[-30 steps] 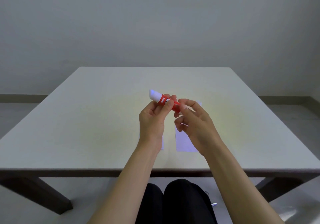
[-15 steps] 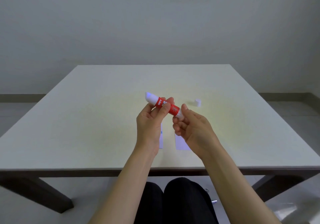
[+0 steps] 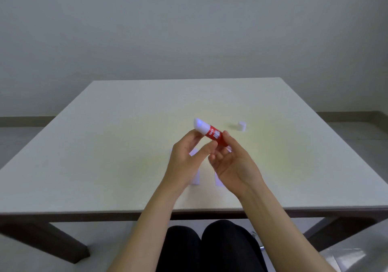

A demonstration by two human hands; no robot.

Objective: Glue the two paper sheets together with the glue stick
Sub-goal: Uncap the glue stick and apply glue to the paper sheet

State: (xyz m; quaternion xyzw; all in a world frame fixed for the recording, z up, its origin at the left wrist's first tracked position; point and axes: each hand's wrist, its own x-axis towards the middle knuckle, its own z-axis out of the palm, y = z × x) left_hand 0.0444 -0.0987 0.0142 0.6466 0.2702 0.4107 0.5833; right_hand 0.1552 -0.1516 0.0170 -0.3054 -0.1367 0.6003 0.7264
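The glue stick (image 3: pixel 212 133) is held in the air above the middle of the tabletop (image 3: pixel 105 145), tilted, with its white glue tip pointing up and away from the person. The right hand (image 3: pixel 233 162) has its grip closed on the red barrel and base, thumb on top. The left hand (image 3: pixel 185 156) sits just beside it; its fingertips are near the white end, but blur makes it unclear whether that grip holds the stick or is only touching it.

The small white cap (image 3: pixel 241 126) lies apart on the tabletop to the right, so uncapping looks done and the glue appears wound out. The two paper sheets (image 3: pixel 196 178) lie flat side by side below the hands, mostly hidden, apart from each other and apparently not yet glued. Judging from this, what is left is spreading glue on one sheet, laying the other on it and pressing them together.
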